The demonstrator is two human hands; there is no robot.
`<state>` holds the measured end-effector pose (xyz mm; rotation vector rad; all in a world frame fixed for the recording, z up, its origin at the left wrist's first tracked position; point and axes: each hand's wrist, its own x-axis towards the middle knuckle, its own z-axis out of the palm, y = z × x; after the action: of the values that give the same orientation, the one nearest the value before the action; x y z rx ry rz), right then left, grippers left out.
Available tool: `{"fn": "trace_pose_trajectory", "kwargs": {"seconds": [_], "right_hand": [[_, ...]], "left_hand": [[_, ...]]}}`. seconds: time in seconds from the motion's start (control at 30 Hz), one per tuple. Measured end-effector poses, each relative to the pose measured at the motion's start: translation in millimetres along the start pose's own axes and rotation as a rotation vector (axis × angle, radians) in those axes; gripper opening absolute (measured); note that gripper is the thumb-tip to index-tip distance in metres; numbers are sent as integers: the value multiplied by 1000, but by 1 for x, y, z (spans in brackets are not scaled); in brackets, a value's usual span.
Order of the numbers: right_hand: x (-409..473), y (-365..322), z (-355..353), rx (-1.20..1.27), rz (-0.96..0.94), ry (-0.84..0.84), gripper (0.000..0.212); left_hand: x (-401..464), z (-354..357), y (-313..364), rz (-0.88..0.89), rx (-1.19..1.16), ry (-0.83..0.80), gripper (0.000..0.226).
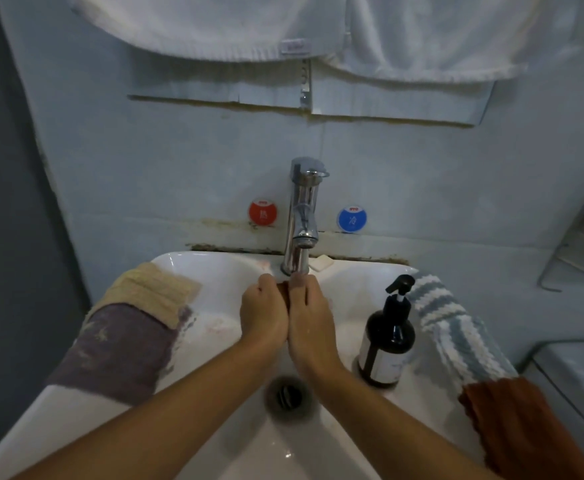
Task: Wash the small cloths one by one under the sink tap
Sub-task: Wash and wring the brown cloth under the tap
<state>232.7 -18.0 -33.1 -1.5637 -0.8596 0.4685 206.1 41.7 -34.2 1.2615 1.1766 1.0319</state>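
Note:
My left hand and my right hand are pressed together under the chrome tap, over the white sink. Between them a small brown cloth shows only as a sliver, mostly hidden by my fingers. A beige cloth and a purple cloth lie on the sink's left rim. On the right rim a blue-and-white striped cloth and a rust-orange cloth are draped.
A dark pump bottle stands on the right rim next to my right hand. The drain sits below my wrists. A small soap bar lies behind the tap. White towels hang above; a metal shelf is at right.

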Motion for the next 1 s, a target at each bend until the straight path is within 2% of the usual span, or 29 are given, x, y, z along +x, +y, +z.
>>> {"fn": "trace_pose_trajectory", "kwargs": {"seconds": [0.1,0.2,0.23,0.3,0.37,0.47,0.63,0.9,1.0], "right_hand": [[-8,4,5,-61,-29,35,33],[6,1,-1,-52,-1,119,41],[12,-1,-4,6,23,121,44],[17,-3,-10,70,58,89,45],[16,-2,-11,63,77,56,41],[14,1,-7,84,120,56,39],[15,-1,-3,95,113,76,34],[16,8,-4,-16,-10,97,39],[16,8,-6,32,24,74,39]], "left_hand": [[8,0,-2,-78,-5,-55,36],[8,3,-15,-26,-38,-295,45],[3,3,-17,44,-45,-313,44],[-8,3,-15,266,-26,-278,34],[-17,-2,-10,455,35,-170,27],[-19,-10,-6,564,100,-91,28],[-17,-12,-1,508,158,-24,35],[-17,-10,-4,376,217,-56,39],[-15,-8,-5,340,198,-96,34]]}}
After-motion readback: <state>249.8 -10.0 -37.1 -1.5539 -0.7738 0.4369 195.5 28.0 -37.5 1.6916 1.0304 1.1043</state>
